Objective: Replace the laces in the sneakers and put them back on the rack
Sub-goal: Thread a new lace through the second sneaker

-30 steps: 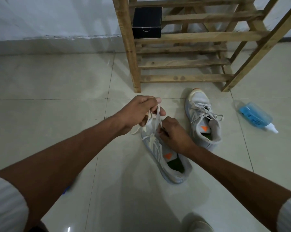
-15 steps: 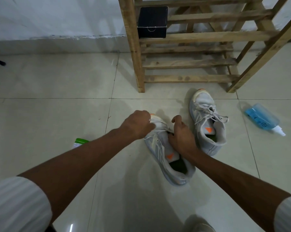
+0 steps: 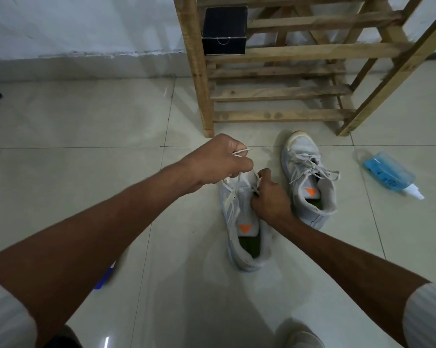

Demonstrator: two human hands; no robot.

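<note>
Two white sneakers lie on the tiled floor in front of the wooden rack (image 3: 202, 79). The near sneaker (image 3: 244, 222) has an orange tab and a green insole. My left hand (image 3: 219, 162) is raised above its toe and grips a white lace (image 3: 237, 183) that runs taut down to the eyelets. My right hand (image 3: 268, 197) rests on the sneaker's right side and pinches the other strand of the lace at the eyelets. The far sneaker (image 3: 309, 179) lies to the right with its laces in and loosely tied.
A black box (image 3: 224, 31) sits on a rack shelf at the left. A blue spray bottle (image 3: 390, 173) lies on the floor at the right. A blue object (image 3: 104, 280) shows under my left forearm. The wall runs along the back.
My left hand has risen from the sneaker's toe and pulled the lace up taut. My right hand stays at the eyelets.
</note>
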